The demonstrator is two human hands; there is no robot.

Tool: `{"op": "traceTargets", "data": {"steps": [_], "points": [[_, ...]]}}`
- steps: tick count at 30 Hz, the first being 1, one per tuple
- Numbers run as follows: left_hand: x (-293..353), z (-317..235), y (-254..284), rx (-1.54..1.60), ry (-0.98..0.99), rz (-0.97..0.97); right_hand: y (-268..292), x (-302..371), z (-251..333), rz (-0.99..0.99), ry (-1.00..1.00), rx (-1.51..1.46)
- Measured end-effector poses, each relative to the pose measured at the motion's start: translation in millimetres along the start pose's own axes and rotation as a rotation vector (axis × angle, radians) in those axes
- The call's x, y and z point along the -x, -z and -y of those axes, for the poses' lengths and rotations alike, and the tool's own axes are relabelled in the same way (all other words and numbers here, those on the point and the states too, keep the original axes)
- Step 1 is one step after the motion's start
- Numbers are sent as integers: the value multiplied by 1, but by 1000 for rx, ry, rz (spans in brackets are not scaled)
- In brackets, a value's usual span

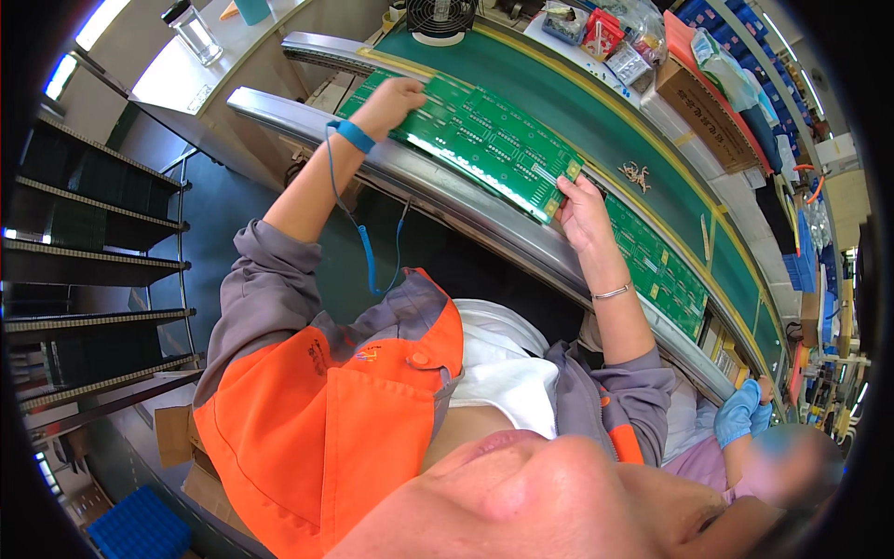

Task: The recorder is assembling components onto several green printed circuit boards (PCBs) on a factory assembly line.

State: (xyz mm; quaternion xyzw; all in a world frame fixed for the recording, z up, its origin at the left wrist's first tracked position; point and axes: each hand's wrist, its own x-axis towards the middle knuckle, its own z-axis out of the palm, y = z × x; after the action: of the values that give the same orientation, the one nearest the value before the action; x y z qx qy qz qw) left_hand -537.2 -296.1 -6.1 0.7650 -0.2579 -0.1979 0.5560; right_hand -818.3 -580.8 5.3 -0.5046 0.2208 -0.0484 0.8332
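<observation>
A long green circuit board, with rows of small holes and pads, lies tilted over the metal rails of the line in front of me. My left hand, wearing a blue wrist strap with a coiled cord, is closed at the board's left end; its fingertips are partly hidden. At the right end, my right hand grips the edge, thumb on top and fingers underneath. Another green board sits between the rails to the right of my right hand. More green board shows left of my left hand.
Beyond the rails runs a green work surface with a small pile of loose parts and a black fan. A cardboard box stands at the back right. Black shelving is at my left. A co-worker's blue sleeve shows at lower right.
</observation>
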Motion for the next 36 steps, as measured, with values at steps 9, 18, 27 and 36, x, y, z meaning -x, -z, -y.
{"op": "traceTargets", "data": {"steps": [9,18,27,36], "points": [[33,-38,3,-964,-404,-530,3,0,1,24,2,-35],[27,-25,-29,149,39,57,-7,7,5,24,-13,4],[21,-10,50,-232,81,-85,-26,-7,3,8,15,-61],[-10,58,126,-549,-16,-307,-71,-36,-12,-11,-136,85]]}}
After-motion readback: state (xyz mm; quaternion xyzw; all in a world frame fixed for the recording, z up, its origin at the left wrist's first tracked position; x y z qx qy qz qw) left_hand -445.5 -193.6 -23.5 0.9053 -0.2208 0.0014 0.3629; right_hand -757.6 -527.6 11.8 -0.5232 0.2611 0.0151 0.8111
